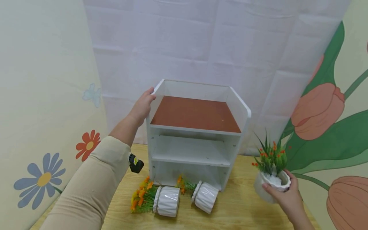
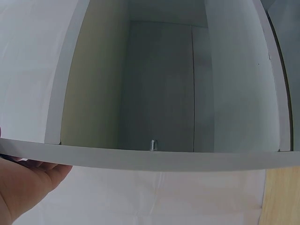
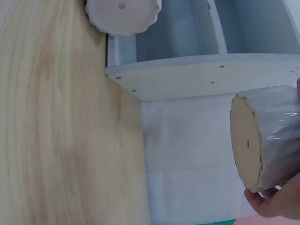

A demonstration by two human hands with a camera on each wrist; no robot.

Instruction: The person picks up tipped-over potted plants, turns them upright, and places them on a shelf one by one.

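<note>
While the left hand (image 1: 142, 107) grips the upper edge of the left side panel of a white board shelf unit (image 1: 191, 162), the right hand (image 1: 287, 195) holds a glossy white fluted pot (image 1: 262, 189) well out to the right, lifted off the pale wood-grain table (image 1: 238, 209). On the left, thumb and fingers appear clamped on either side of the panel, likely to keep the light unit from shifting; how firmly they press, I cannot tell. On the right, the thumb lies at the near rim and the fingers wrap the far side, a grip that probably leaves the green, spiky plant with small red-orange blooms (image 1: 271, 158) uncrushed and the mouth facing up, so its pale filling stays put. Two more white fluted pots lie on their sides in front of the unit, one (image 1: 167, 202) with orange and yellow flowers (image 1: 141, 195) pointing left, the other (image 1: 205, 196) tilted toward the lowest compartment; their ridged walls may help to stop them rolling. Above the compartments, the reddish-brown top board (image 1: 198, 113) sits inside raised white sides, presumably a guard against things sliding off.
</note>
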